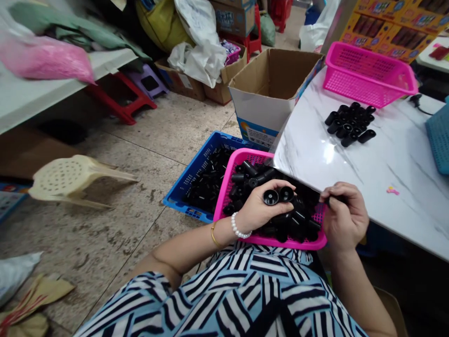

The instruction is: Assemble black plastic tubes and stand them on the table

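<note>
Two black plastic cylinders (pixel 271 197) are gripped side by side in my left hand (pixel 257 203), their hollow ends facing up toward me. My right hand (pixel 345 215) is closed near the table edge, around a small black piece (pixel 331 200) mostly hidden by the fingers. Beneath my hands, on my lap, sits a pink basket (pixel 220 201) full of similar black cylinders (pixel 250 171). Further to the right, a cluster of black cylinders (pixel 351 122) rests on the white marble-patterned table (pixel 315 154).
A blue crate (pixel 185 187) of black parts stands left of the pink basket. Behind it is an open cardboard box (pixel 263 103). Another pink basket (pixel 368 79) and a teal basket (pixel 438 135) are on the table. A cream stool (pixel 66 178) lies on the floor at left.
</note>
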A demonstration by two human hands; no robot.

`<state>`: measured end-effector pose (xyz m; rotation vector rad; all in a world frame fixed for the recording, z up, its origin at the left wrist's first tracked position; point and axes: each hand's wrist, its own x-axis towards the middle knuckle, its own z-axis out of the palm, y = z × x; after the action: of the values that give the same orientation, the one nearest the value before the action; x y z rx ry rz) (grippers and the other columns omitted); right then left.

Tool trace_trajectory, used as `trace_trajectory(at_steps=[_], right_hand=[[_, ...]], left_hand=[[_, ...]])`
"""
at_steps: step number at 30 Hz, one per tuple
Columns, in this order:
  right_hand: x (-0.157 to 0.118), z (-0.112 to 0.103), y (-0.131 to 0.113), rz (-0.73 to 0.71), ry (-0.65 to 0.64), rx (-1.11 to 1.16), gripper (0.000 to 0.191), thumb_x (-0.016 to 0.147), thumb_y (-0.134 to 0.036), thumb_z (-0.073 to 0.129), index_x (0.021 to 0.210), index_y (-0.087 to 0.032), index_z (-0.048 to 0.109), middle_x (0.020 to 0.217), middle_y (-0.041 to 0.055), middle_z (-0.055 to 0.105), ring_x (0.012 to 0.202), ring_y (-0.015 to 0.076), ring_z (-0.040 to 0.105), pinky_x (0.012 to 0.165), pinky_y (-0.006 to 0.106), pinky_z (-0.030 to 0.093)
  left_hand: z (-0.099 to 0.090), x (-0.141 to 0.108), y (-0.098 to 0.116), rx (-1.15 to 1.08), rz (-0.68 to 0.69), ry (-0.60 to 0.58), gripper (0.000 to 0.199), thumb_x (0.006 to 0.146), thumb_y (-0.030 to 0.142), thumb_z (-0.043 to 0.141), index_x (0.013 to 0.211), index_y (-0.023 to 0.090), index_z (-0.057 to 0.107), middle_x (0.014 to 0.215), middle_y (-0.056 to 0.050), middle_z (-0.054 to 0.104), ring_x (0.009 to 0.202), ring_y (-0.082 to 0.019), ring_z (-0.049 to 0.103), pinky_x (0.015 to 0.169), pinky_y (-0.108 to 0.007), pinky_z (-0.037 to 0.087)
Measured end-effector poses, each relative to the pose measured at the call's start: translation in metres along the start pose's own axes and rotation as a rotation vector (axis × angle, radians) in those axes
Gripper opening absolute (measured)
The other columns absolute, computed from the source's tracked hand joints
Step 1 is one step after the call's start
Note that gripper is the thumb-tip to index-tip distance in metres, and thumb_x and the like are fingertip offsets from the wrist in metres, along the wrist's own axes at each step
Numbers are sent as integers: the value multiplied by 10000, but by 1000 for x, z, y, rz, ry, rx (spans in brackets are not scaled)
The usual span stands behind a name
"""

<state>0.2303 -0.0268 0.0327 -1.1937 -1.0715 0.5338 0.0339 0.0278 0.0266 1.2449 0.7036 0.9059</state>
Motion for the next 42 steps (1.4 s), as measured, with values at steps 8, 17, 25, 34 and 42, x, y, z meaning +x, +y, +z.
trace_trajectory(at_steps=[8, 17, 25, 34, 42], right_hand=[[-14, -4, 13, 265, -457, -189, 488, 870, -264, 726, 1346, -279, 624, 1215, 47, 697, 1107, 217, 666, 1034, 420, 548], [-12, 6, -27, -75, -422, -268, 478, 971, -190, 626, 1440, -272, 582, 1414, 86, 667, 1374, 282, 604, 1223, 561, 441], [-26, 23, -16, -390, -478, -408, 623, 978, -128, 596, 1574, -249, 461, 1497, 83, 621, 1370, 291, 614, 1291, 671, 263], [-24, 19, -14, -335, -311, -338, 501, 989, -206, 611, 1488, -234, 574, 1417, 73, 686, 1350, 312, 627, 1297, 659, 240], [-24, 19, -7, -476, -439, -472, 530, 1006, -293, 595, 1530, -264, 526, 1418, 74, 684, 1537, 381, 373, 1269, 763, 12]], left_hand=[[1, 4, -5, 75, 54, 24, 370, 835, 261, 815, 1166, 148, 694, 1121, -76, 744, 1052, -197, 695, 1006, -324, 526], [2, 3, -10, 423, 173, -114, 288, 852, 226, 753, 1130, 163, 711, 1101, -79, 758, 1016, -212, 710, 954, -334, 542], [10, 1, -11, 446, 166, -97, 293, 796, 97, 652, 1082, 130, 709, 1103, -115, 755, 1023, -236, 720, 935, -353, 566], [15, 6, -2, 478, 167, -112, 333, 850, 202, 714, 1178, 147, 697, 1166, -117, 759, 1064, -242, 731, 973, -368, 573], [13, 6, 0, 455, 170, -103, 343, 765, 53, 650, 1099, 123, 689, 1171, -129, 752, 1086, -257, 723, 994, -383, 568]])
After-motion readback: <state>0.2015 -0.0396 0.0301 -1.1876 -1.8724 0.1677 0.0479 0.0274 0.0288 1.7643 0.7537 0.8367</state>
